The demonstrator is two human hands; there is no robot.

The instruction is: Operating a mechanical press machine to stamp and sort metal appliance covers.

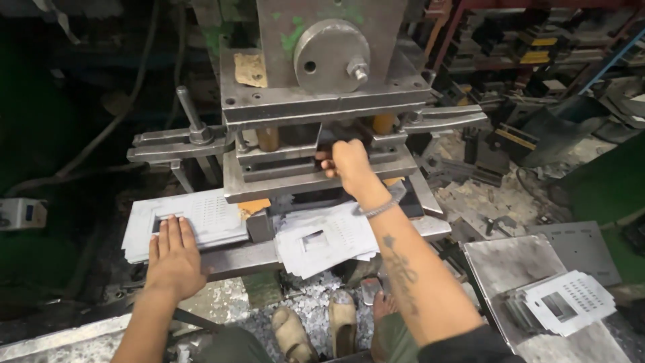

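Sandalled feet (pixel 321 329) at the bottom edge, standing on scattered metal chips (pixel 310 304).

My left hand (pixel 174 259) lies flat, fingers together, palm down on the near edge of a stack of punched sheet blanks (pixel 201 218) on the left side of the press table (pixel 235 259). Not gripping, just resting on top, next to the rectangular cut-out in the top sheet.

Second pile of punched sheets (pixel 326 238) sits centre, just in front of the die, loosely fanned, under my right forearm.

To the right, lower, a flat grey tray (pixel 500 265) carries another small pile of finished plates (pixel 568 301) with the same window and hole pattern.

My right hand (pixel 349 163) is further in, reaching into the die set (pixel 316 168) opening, fingers curled at the slot between upper and lower plates. Can't tell if it is pinching a sheet; fingertips hidden inside. Wrist has a metal bracelet (pixel 381 208).

Above that: press ram block (pixel 329 47) with a round disc and bolt. Clamp bars (pixel 178 142) stick out both sides. Racks of tooling (pixel 537 47) in the far right background.
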